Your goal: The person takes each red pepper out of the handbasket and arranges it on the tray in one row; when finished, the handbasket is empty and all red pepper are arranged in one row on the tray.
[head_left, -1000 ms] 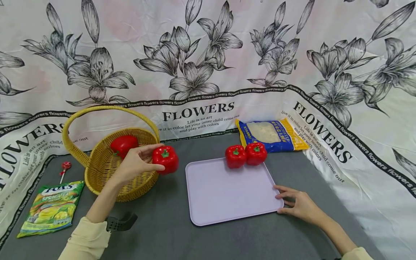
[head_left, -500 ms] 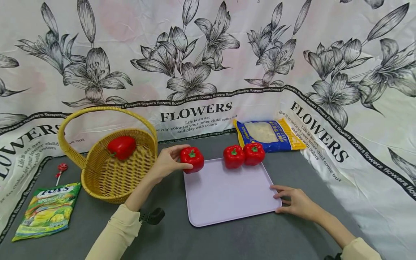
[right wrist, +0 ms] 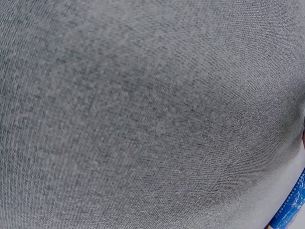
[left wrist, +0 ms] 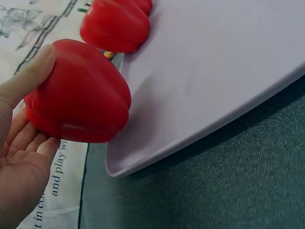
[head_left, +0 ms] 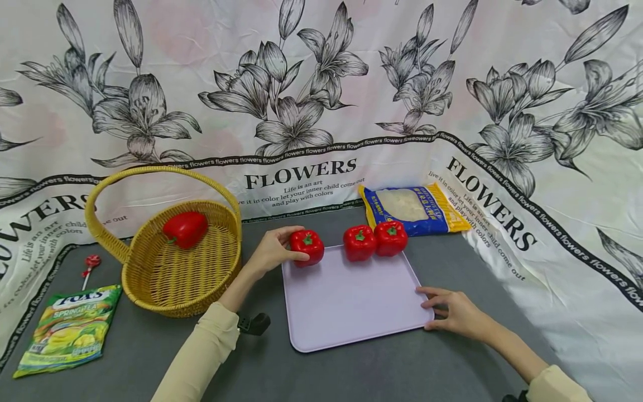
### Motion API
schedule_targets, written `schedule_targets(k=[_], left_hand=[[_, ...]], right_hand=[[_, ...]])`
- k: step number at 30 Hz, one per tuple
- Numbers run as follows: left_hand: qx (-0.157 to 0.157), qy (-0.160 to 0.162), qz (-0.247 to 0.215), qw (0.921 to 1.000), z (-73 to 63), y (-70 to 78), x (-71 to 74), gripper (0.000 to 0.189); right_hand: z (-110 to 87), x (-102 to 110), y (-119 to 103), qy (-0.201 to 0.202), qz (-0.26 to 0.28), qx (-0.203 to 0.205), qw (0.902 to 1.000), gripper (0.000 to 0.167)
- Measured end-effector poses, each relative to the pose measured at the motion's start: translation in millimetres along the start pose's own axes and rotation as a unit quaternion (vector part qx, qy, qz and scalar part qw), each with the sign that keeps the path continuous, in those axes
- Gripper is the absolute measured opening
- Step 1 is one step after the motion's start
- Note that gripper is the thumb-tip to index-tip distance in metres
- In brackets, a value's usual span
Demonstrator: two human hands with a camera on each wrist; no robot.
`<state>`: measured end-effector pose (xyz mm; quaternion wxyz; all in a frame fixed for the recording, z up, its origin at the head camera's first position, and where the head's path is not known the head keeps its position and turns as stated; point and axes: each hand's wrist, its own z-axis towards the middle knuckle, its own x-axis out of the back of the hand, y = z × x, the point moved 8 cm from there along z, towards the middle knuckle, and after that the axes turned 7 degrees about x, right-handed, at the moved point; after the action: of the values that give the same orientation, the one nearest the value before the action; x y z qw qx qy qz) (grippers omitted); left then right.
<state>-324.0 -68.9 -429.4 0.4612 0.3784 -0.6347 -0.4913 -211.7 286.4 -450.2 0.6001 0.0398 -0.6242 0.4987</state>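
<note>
My left hand (head_left: 273,250) grips a red bell pepper (head_left: 307,248) by its left side, thumb in front. In the left wrist view this bell pepper (left wrist: 78,93) hangs just above the back left corner of a pale lilac tray (head_left: 351,307). Two more red bell peppers (head_left: 360,243) (head_left: 390,238) sit side by side at the tray's back right. At the tray's right edge, near its front corner, my right hand (head_left: 459,316) rests with fingers and thumb spread against the rim. The right wrist view holds mostly grey cloth, and that hand is not seen there.
To the left stands a yellow wicker basket (head_left: 130,279) with a tall handle and one red bell pepper (head_left: 186,229) inside. A lollipop (head_left: 91,262) and a green candy bag (head_left: 70,329) lie beside it. Behind the tray is a blue and yellow packet (head_left: 432,209), near the flowered cloth (head_left: 221,190).
My left hand has carried the red bell pepper rightward, from the basket's rim to over the tray's back left corner. My right hand keeps its place at the tray's edge.
</note>
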Motion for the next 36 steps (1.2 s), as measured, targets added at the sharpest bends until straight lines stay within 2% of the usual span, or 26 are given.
schedule_targets(k=[10, 17, 21, 36], left_hand=[[-0.002, -0.020, -0.024, 0.9995, 16.4, -6.9, -15.3, 0.060], [-0.016, -0.062, -0.030, 0.9975, 29.3, -6.4, -37.9, 0.062], [-0.027, -0.070, -0.034, 0.9966, 33.6, -4.8, -45.0, 0.063], [-0.077, -0.072, 0.029, 0.9940, 27.3, -1.3, -47.4, 0.079]], right_hand=[[0.2, 0, -2, 0.004, 0.000, 0.003, 1.0000, 0.039], [0.3, -4, 0, 0.013, 0.003, 0.005, 0.9999, 0.037], [0.7, -4, 1, 0.015, 0.010, 0.000, 0.9998, 0.038], [-1.4, -1, -3, 0.020, -0.002, 0.007, 0.9998, 0.038]])
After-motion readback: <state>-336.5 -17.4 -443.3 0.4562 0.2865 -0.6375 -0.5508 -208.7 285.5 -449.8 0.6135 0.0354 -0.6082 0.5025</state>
